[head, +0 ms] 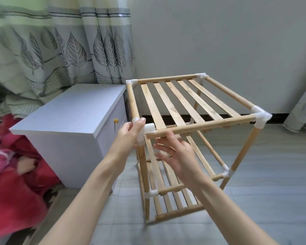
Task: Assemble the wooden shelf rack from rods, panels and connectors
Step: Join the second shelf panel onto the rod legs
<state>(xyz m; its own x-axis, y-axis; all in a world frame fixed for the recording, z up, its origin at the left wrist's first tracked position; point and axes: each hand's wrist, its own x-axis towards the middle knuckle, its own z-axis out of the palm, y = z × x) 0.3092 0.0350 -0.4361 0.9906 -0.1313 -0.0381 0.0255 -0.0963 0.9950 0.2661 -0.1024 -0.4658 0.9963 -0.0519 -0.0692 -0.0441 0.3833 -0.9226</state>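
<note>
Wooden rods, slatted panels and white plastic connectors already form the three-tier shelf rack (189, 138), standing on the grey floor directly ahead of my fingers. My left hand (131, 132) grips the near-left white corner connector (147, 129), fingers curled round it. My right hand (177, 156) hovers just below the front top rod (201, 127), fingers spread and holding nothing. I judge the rack nearly finished. If I press this corner unevenly, the rod could pop from its socket, or the frame could rack sideways. A white cabinet (74, 124) sits close beside my left fingers, cramping that side; beyond my right fingertips the floor lies open.
</note>
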